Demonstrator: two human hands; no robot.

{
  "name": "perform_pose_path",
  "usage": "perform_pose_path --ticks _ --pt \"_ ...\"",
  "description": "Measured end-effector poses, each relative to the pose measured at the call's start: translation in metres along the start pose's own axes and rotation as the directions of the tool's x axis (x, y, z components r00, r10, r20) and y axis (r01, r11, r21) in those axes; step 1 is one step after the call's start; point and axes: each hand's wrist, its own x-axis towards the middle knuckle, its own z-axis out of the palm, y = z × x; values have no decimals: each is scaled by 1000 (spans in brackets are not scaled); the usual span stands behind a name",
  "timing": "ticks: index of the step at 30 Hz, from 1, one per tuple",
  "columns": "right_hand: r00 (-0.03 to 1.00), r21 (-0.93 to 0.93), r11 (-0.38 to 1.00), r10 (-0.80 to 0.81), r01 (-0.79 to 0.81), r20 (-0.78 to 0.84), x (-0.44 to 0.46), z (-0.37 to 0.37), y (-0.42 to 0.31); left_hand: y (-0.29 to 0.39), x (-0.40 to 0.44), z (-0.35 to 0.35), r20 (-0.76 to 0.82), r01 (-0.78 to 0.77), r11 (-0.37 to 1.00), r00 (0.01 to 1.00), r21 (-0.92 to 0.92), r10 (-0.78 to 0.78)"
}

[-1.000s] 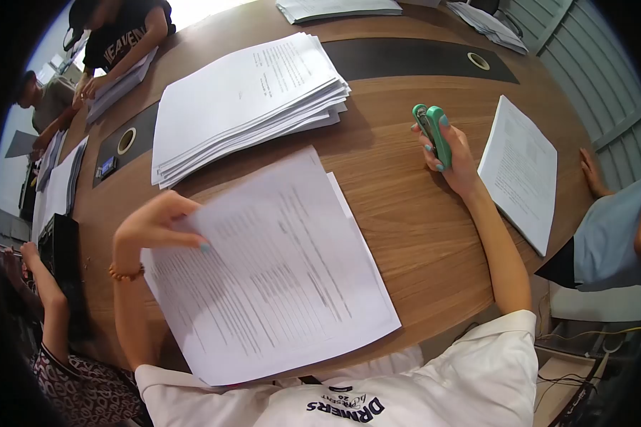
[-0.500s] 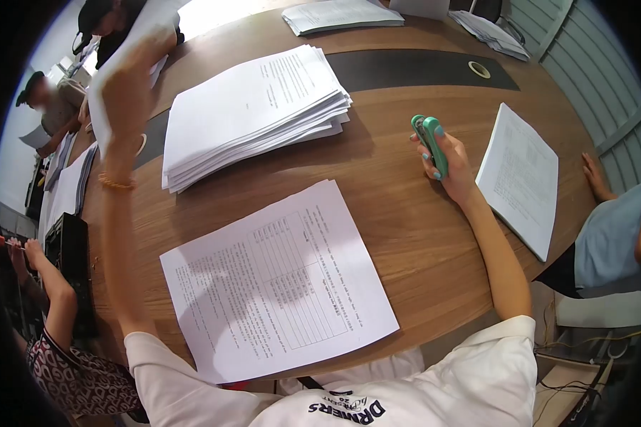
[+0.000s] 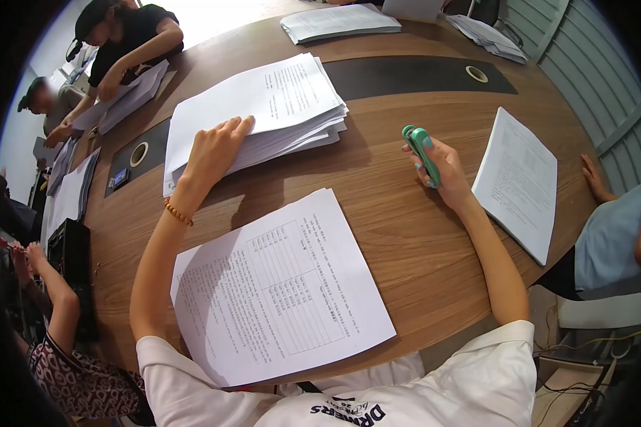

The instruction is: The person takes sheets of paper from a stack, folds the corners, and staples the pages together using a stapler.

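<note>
The left hand [image 3: 214,153] lies loosely open, palm down, on the thick paper stack [image 3: 292,92], apparently set there for easy reach, while the right hand [image 3: 445,171] grips a green stapler [image 3: 420,137], seemingly held aside so the printed sheets [image 3: 285,292] near the body stay uncovered. The brown wood-grain table [image 3: 399,235] has a dark strip [image 3: 406,75]; a ridged grey wall [image 3: 605,85] stands beyond its right side.

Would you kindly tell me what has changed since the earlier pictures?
The left hand has moved forward from the near papers to the tall stack. The page it first held over the near papers is gone from there, leaving a page with a printed table on top. The right hand still holds the green stapler, and the right-side stack remains in place.
</note>
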Motion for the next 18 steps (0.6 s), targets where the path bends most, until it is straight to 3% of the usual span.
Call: perform_pose_path --ticks 4,6,7,9,13,15,16,18 --pt "1000 -128 991 -26 24 -14 -2 7 4 0 -5 0 -32 -18 999 999 35 19" --pt "963 -595 779 -267 198 -29 -5 17 3 2 -5 -4 -2 -21 996 1000 82 22" --pt "963 -595 779 -267 198 -29 -4 20 7 4 -2 -6 -2 -21 996 1000 81 21" --pt "816 -769 492 -575 407 64 -2 25 13 9 2 -10 204 80 984 972 162 -113" --pt "871 -873 377 -481 309 101 -9 29 7 10 2 -12 208 54 983 974 174 -90" --pt "877 -928 201 -436 314 203 -11 28 6 14 -2 -23 123 72 996 989 52 -78" --pt "877 -927 200 -436 316 204 -11 29 4 17 -5 -29 124 74 996 989 52 -80" --pt "826 -927 172 -528 332 198 -14 32 -2 28 -10 -41 -206 -46 999 978 1 45"
